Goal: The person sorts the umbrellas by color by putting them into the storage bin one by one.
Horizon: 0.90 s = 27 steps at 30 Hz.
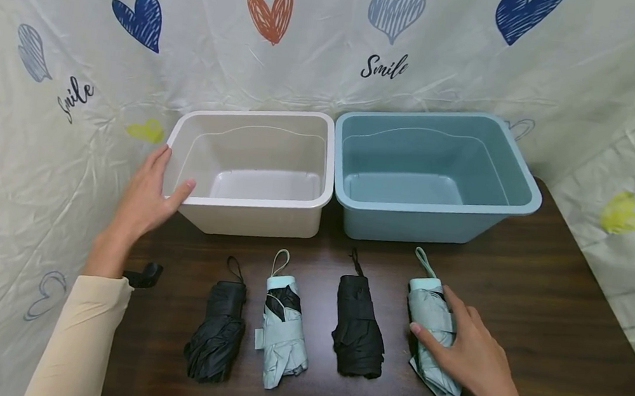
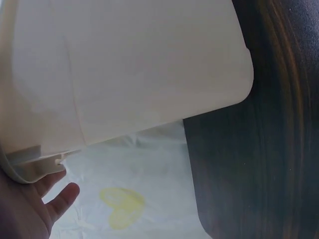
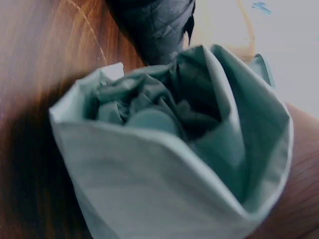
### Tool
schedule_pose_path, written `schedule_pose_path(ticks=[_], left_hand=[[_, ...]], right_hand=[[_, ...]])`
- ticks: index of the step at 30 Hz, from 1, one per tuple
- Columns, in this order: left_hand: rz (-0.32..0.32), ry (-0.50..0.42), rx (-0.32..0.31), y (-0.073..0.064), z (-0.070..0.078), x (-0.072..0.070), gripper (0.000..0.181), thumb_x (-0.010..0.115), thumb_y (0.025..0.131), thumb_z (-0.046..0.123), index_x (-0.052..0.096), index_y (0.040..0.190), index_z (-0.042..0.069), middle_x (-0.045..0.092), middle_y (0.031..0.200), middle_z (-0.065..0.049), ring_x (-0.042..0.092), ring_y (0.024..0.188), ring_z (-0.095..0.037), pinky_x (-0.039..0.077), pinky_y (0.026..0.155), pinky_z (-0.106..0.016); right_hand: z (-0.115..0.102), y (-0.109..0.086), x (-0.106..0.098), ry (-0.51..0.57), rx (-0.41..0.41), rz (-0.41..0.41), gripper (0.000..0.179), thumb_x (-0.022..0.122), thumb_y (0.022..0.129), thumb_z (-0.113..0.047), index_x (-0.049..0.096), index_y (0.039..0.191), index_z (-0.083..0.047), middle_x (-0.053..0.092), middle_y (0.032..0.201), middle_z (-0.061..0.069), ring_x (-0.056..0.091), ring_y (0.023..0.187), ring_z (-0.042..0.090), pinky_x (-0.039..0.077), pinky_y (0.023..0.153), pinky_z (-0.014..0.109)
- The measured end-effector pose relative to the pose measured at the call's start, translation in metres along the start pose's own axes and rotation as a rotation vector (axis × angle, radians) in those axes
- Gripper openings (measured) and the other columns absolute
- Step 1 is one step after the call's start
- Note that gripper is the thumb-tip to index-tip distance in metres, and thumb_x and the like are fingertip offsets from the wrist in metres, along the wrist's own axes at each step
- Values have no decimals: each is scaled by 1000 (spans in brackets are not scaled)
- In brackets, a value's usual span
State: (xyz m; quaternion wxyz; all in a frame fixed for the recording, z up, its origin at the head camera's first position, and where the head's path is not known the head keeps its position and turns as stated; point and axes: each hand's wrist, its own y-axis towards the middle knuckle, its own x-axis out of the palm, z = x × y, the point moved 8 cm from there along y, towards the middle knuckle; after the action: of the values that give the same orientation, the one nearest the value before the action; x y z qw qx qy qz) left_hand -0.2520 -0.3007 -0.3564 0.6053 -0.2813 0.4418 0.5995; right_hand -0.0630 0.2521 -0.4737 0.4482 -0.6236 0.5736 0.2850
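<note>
At the right end of the row on the tabletop (image 1: 550,290), your right hand (image 1: 468,348) lies over the outer pale green umbrella (image 1: 434,367), its thumb across the upper face and its fingers along the right edge; it seems to be pinching the umbrella between them, though the right wrist view hides the fingers. That umbrella lies in front of the blue bin (image 1: 407,224), with its looped cord pointing toward it. At the left end of the cream bin (image 1: 258,222), your left hand (image 1: 148,197) is spread, fingers fairly straight along the outside and thumb over the rim, touching it.

Counted, you have two bins, both upright, the cream one on your left and the blue one just beside it on your right. Before them lie four folded umbrellas: from the left, the first black umbrella (image 1: 218,322), the inner pale green umbrella (image 1: 284,340), the second black umbrella (image 1: 359,326), then the one under your right hand; that makes two black and two pale green
</note>
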Motion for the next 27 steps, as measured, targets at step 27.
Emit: schedule_pose_path(ticks=[27], left_hand=[[-4,28,-16,-1,0,0,87,59,101,41,21,166,-3,24,173,-24,33,150,-57,27,122,-74]], right_hand=[[5,11,-2,10,38,-35,99,69,92,-68,46,152,7,55,146,40,63,116,60,56,79,64]])
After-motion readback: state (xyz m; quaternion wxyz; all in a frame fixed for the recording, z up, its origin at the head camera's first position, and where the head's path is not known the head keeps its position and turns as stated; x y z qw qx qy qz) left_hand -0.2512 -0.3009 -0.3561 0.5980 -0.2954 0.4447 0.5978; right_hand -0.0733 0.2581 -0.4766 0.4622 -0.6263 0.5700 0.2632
